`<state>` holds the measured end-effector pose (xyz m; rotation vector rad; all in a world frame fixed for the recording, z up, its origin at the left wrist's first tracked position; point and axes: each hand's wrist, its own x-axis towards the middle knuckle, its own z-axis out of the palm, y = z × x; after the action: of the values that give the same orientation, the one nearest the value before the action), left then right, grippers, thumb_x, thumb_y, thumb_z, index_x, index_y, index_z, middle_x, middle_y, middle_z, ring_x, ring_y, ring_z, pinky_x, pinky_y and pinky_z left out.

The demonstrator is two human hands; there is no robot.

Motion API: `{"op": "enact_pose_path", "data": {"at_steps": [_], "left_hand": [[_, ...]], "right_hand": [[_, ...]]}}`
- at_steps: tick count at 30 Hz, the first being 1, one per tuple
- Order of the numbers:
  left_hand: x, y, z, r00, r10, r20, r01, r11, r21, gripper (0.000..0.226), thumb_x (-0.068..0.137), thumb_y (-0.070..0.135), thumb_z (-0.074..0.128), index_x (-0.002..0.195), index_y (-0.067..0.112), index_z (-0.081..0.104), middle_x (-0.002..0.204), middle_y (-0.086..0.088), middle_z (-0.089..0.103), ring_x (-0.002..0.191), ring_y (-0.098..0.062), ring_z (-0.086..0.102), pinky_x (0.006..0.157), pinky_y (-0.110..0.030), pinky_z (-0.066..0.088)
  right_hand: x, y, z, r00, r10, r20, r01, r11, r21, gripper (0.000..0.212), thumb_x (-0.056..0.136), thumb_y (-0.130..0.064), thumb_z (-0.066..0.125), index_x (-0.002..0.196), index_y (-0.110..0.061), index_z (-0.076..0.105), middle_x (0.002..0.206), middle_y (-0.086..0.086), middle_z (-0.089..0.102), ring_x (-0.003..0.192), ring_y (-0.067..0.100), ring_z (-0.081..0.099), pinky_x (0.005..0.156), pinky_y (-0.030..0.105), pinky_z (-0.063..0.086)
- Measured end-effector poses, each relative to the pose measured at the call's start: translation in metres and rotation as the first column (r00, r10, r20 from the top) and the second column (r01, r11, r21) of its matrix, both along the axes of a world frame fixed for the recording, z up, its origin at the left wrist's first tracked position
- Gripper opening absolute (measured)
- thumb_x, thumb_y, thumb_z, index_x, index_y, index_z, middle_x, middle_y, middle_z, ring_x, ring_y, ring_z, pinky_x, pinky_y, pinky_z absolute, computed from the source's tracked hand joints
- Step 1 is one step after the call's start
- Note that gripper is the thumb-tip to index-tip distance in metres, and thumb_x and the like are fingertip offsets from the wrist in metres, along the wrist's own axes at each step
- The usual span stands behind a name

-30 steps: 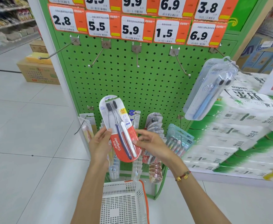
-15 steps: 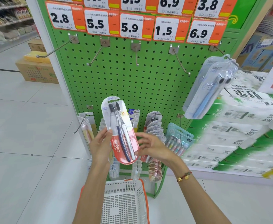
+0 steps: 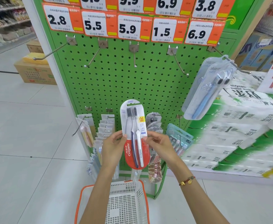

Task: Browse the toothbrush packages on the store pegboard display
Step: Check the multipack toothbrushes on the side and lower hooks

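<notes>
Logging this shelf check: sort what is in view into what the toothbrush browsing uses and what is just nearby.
In use:
left hand and right hand, holding the red Colgate two-brush blister pack
green pegboard panel
clear hanging pack of blue toothbrushes

Nearby only:
white plastic basket with orange rim
brown cardboard box
stacked green-and-white tissue packs

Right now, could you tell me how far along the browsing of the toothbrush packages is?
Done: one Colgate twin pack is off its hook. In hand: the left hand and right hand hold it upright by its edges. Left: the other hanging packs, the blue-brush pack; the basket looks empty.
</notes>
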<state>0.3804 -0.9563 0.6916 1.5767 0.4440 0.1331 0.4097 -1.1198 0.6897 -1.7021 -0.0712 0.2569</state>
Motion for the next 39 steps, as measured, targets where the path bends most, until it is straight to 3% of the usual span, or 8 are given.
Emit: {"op": "enact_pose_path", "data": {"at_steps": [5,9,13,18,25,28,35,39], "left_hand": [[0.001,0.000,0.008,0.996,-0.077,0.038,0.068,0.975,0.211,0.033,0.095,0.024,0.058,0.128,0.018,0.056,0.119,0.008,0.058,0.095,-0.003,0.055,0.079,-0.016,0.042],[0.002,-0.011,0.019,0.944,-0.330,-0.026,0.331,0.943,0.047,0.043,0.101,0.042,0.038,0.140,0.027,0.045,0.137,0.007,0.052,0.118,-0.011,0.054,0.102,-0.030,0.044],[-0.001,-0.016,0.024,0.928,-0.374,0.005,0.372,0.922,-0.111,0.037,0.099,0.047,0.040,0.130,0.031,0.053,0.126,0.008,0.060,0.104,-0.001,0.064,0.087,-0.020,0.054],[0.002,-0.010,0.015,0.931,-0.366,0.015,0.366,0.930,-0.038,0.023,0.103,0.025,0.041,0.118,0.026,0.057,0.116,0.004,0.068,0.094,0.001,0.067,0.075,-0.019,0.055],[-0.003,-0.008,0.011,0.900,-0.435,-0.037,0.434,0.901,-0.020,0.027,0.104,0.027,0.037,0.124,0.031,0.055,0.097,0.013,0.072,0.081,-0.001,0.070,0.066,-0.014,0.053],[-0.007,-0.006,0.010,0.865,-0.498,-0.065,0.497,0.867,-0.034,0.030,0.104,0.029,0.038,0.130,0.030,0.053,0.106,0.006,0.072,0.089,-0.007,0.071,0.069,-0.016,0.054],[-0.013,-0.002,0.008,0.845,-0.524,-0.110,0.513,0.851,-0.111,0.029,0.103,0.027,0.040,0.127,0.033,0.054,0.118,0.009,0.067,0.103,-0.004,0.066,0.075,-0.019,0.054],[-0.012,0.002,0.009,0.880,-0.470,-0.072,0.459,0.879,-0.126,0.025,0.100,0.016,0.046,0.122,0.024,0.057,0.116,0.006,0.067,0.085,0.004,0.068,0.061,-0.014,0.052]], "right_hand": [[-0.005,0.001,-0.010,0.977,-0.129,0.172,0.145,0.986,-0.082,0.028,0.091,-0.013,0.065,0.102,-0.039,0.067,0.076,-0.006,0.073,0.072,0.011,0.063,0.069,0.021,0.053],[-0.013,0.011,-0.013,0.936,-0.091,0.340,0.167,0.965,-0.201,0.023,0.090,-0.022,0.069,0.111,-0.031,0.072,0.083,-0.007,0.070,0.070,0.011,0.062,0.067,0.030,0.054],[-0.023,0.021,-0.015,0.902,-0.092,0.422,0.212,0.946,-0.246,0.029,0.084,-0.024,0.075,0.113,-0.023,0.072,0.088,-0.013,0.063,0.076,0.004,0.060,0.072,0.017,0.050],[-0.030,0.016,-0.022,0.937,0.016,0.348,0.078,0.964,-0.255,0.031,0.087,-0.022,0.071,0.118,-0.029,0.069,0.111,-0.017,0.056,0.111,0.003,0.052,0.095,0.025,0.046],[-0.009,0.010,-0.001,0.912,-0.176,0.370,0.288,0.917,-0.274,0.047,0.085,-0.028,0.073,0.127,-0.032,0.050,0.115,-0.018,0.046,0.098,-0.009,0.050,0.078,0.009,0.039],[0.009,0.010,0.005,0.917,-0.237,0.320,0.316,0.922,-0.225,0.068,0.079,-0.032,0.079,0.136,-0.024,0.045,0.129,-0.006,0.049,0.113,0.008,0.053,0.094,0.029,0.047],[0.023,0.016,0.017,0.911,-0.362,0.198,0.362,0.931,0.038,0.010,0.089,-0.020,0.069,0.097,-0.025,0.067,0.091,-0.003,0.069,0.089,0.024,0.067,0.075,0.035,0.055],[0.021,0.012,0.019,0.911,-0.399,0.104,0.384,0.913,0.134,0.012,0.088,-0.017,0.070,0.099,-0.016,0.073,0.075,0.000,0.066,0.071,0.015,0.061,0.061,0.021,0.052]]}}
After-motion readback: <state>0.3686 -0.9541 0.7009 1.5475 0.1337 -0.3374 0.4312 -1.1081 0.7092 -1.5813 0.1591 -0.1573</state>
